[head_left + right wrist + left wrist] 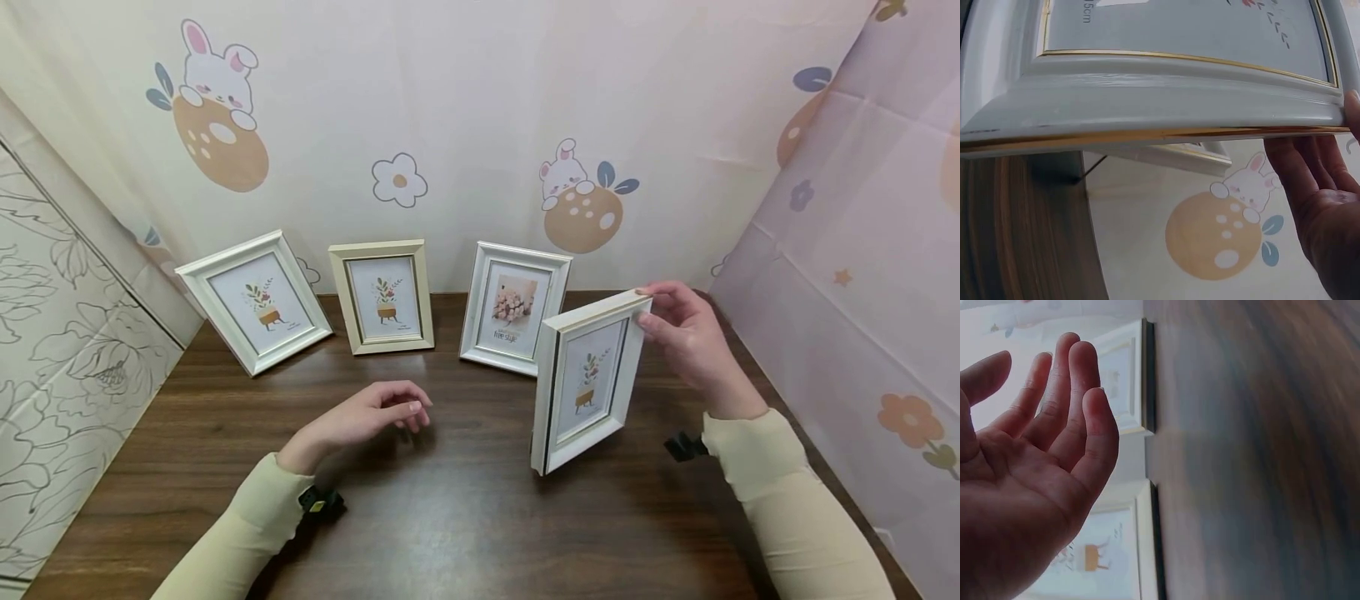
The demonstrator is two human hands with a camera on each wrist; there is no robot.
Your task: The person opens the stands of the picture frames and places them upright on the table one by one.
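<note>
A white picture frame (592, 379) with a potted-plant print is held by my right hand (686, 337). The thumb lies on its front and the fingers reach behind its upper right corner. It stands angled and overlaps the lower right of a white frame with a flower photo (513, 308). In the right wrist view the held picture frame (1166, 100) fills the top, and the right hand (1319, 187) grips its edge. My left hand (367, 417) hovers over the table with loosely bent fingers and holds nothing. Its palm shows in the left wrist view, the left hand (1041, 456) apart from the frames.
A cream frame (382, 296) and another white frame (255, 302) stand along the back of the dark wooden table (435, 517), the white one tilted. Behind them hangs a curtain (465, 100) printed with rabbits and flowers. A patterned side wall (847, 275) borders the right.
</note>
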